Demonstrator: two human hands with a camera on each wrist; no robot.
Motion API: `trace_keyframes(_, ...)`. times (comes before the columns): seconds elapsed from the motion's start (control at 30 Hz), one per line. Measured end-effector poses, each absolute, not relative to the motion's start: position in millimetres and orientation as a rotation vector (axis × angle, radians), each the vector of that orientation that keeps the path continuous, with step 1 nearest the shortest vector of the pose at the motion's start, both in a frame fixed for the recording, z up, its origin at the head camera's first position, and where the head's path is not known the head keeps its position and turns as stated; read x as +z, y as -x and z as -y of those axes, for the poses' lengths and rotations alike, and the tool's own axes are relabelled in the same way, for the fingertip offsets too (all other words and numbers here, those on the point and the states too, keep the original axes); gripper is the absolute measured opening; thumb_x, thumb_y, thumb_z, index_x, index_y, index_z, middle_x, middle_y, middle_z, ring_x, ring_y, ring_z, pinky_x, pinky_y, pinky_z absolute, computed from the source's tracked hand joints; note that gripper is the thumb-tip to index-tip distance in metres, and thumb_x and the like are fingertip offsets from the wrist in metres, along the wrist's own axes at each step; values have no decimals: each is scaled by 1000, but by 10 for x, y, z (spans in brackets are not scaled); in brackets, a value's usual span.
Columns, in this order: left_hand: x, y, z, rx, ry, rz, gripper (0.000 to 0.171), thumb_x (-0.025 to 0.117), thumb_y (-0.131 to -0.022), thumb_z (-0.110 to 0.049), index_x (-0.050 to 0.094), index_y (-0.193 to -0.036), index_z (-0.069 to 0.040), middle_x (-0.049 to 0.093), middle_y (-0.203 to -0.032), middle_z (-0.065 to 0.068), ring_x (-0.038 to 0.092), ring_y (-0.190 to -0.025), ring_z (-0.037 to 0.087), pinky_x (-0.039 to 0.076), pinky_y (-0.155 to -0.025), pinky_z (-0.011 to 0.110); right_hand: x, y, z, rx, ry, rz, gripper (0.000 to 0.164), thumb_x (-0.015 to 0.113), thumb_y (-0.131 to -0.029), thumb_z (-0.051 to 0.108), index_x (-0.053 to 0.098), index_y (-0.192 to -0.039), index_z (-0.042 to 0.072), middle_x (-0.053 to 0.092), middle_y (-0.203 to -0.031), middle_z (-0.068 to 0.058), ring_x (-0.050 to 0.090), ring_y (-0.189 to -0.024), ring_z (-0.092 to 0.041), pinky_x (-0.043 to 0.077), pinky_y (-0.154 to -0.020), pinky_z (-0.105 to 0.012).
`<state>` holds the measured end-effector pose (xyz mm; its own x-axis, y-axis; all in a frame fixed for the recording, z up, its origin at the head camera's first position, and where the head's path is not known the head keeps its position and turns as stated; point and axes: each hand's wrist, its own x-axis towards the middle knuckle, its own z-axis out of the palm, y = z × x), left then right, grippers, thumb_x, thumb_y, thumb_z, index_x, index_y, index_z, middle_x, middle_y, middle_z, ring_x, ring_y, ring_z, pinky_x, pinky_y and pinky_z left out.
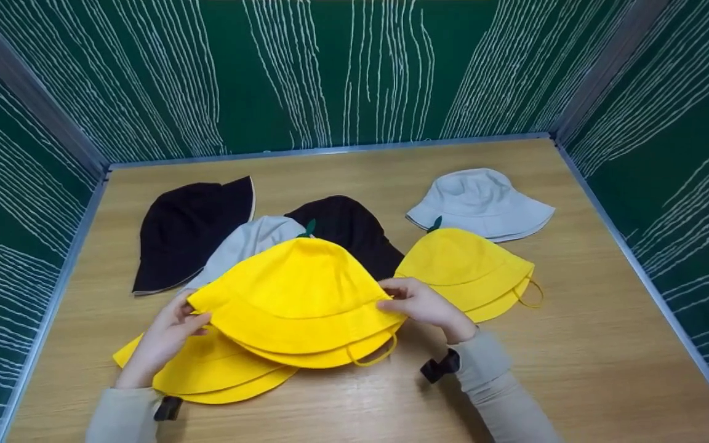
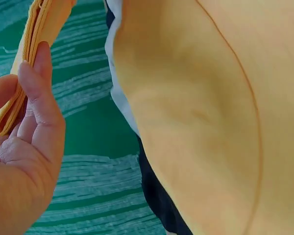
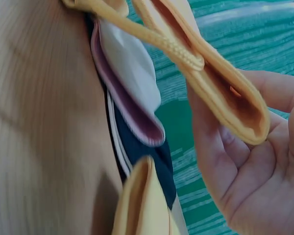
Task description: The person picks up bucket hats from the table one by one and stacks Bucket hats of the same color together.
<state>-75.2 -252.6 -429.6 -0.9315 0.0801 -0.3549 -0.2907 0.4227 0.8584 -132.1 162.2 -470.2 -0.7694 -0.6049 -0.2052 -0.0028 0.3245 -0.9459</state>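
Note:
A yellow bucket hat (image 1: 299,283) with a small green leaf (image 1: 310,227) on top is held up by its brim between both hands. The left hand (image 1: 170,332) pinches the left brim edge; in the left wrist view its thumb and fingers grip the folded yellow brim (image 2: 46,24). On the other side, the right hand (image 1: 425,307) holds the right brim edge, seen closely in the right wrist view with a yellow cord (image 3: 137,30) hanging there. Under the raised hat and the left forearm lies a second yellow hat (image 1: 219,369), partly covered.
To the right lies a third yellow hat (image 1: 465,264), with a pale grey hat (image 1: 477,197) behind it. A black hat (image 1: 188,227) is at the left back, beside another pale grey hat (image 1: 256,237) and another black hat (image 1: 354,227). Green walls (image 1: 484,61) enclose the wooden table (image 1: 588,344).

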Motion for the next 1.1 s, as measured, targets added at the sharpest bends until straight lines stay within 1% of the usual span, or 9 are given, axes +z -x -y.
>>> trace_keyframes(0.23,-4329,620,2813,1458,277,-2400,43,52,-97,-14,37,-133,4,50,-129,24,57,-90,4,50,-79,18,-4700,1323,-1299,-1412,592,-2063,33,60,-92,18,61,-123,8,67,-108,-6,60,-86,-16,52,-80,-25)
trace_keyframes(0.3,-4344,585,2892,1417,328,-2414,43,53,-97,-15,38,-131,5,50,-128,23,56,-90,5,49,-78,17,-4695,1323,-1202,-1398,618,-2052,32,60,-92,18,61,-124,9,67,-107,-4,60,-86,-16,53,-80,-26)
trace_keyframes(0.47,-4401,531,3080,1331,428,-2412,50,56,-96,-20,36,-135,4,46,-133,26,54,-96,11,46,-79,14,-4673,1329,-983,-1348,668,-2044,32,59,-93,18,60,-124,11,66,-108,-1,57,-89,-15,50,-84,-26)
trace_keyframes(0.67,-4476,470,3275,1300,535,-2402,53,58,-94,-21,35,-135,4,45,-136,28,54,-96,13,45,-77,12,-4678,1327,-744,-1321,722,-2061,31,59,-93,17,61,-123,9,66,-106,-2,54,-88,-13,48,-85,-26)
trace_keyframes(0.73,-4492,452,3343,1287,577,-2394,56,59,-93,-23,35,-136,4,44,-138,28,54,-97,15,46,-81,16,-4680,1316,-663,-1317,712,-2074,31,60,-93,18,61,-123,9,66,-105,-1,54,-88,-13,48,-85,-25)
trace_keyframes(0.83,-4521,423,3452,1286,636,-2370,61,60,-93,-25,32,-138,5,41,-141,29,52,-102,21,45,-94,32,-4696,1298,-546,-1303,676,-2087,31,60,-93,20,61,-123,12,65,-103,2,53,-88,-12,47,-84,-24)
trace_keyframes(0.93,-4567,397,3556,1287,690,-2339,66,62,-92,-26,30,-141,5,37,-143,28,52,-105,22,41,-101,44,-4721,1288,-440,-1281,649,-2097,29,61,-92,23,63,-121,15,64,-98,4,52,-86,-11,46,-83,-23)
trace_keyframes(1.03,-4626,380,3637,1282,721,-2316,69,63,-91,-26,28,-142,4,36,-145,27,52,-106,22,41,-101,45,-4762,1280,-362,-1260,630,-2105,26,63,-92,23,64,-117,16,62,-94,5,51,-85,-11,44,-82,-23)
trace_keyframes(1.1,-4667,372,3670,1300,746,-2283,73,64,-91,-26,25,-144,5,33,-146,28,50,-110,25,38,-104,47,-4803,1274,-326,-1248,614,-2107,25,63,-91,22,65,-116,16,62,-93,6,51,-85,-10,43,-82,-24)
